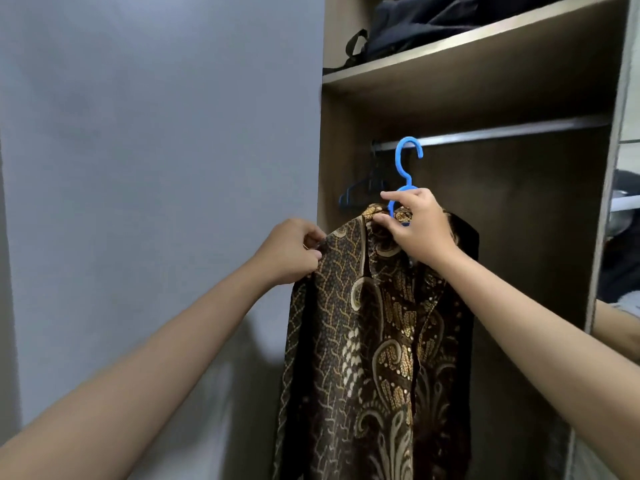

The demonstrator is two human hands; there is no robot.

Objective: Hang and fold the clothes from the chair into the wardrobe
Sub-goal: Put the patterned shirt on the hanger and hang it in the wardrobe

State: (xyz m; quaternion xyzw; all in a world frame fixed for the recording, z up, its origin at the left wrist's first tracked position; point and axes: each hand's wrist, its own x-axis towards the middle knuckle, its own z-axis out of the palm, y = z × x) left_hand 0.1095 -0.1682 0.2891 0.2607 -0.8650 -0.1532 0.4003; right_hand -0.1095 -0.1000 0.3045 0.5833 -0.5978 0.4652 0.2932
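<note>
Our right hand [417, 226] grips the blue hanger [406, 168] at its neck; our left hand [292, 251] pinches the shirt [374, 341] shoulder beside it, rail [502, 132] above.

shirt [377, 323]: patterned cloth | hanger [405, 157]: blue plastic | rail [502, 131]: shiny metal

**Brown batik, blue hanger**

The shirt [377, 327] I hold is dark brown batik, covered in gold and cream leaves, scrolls and dotted vines. Its hanger [403, 168] is bright blue. Left of that hanger hangs a darker blue one [360, 188]. The wardrobe [485, 95] is grey-brown wood grain, its rail [502, 131] silvery, the bag [415, 22] above near black, the wall [156, 133] pale grey.
</note>
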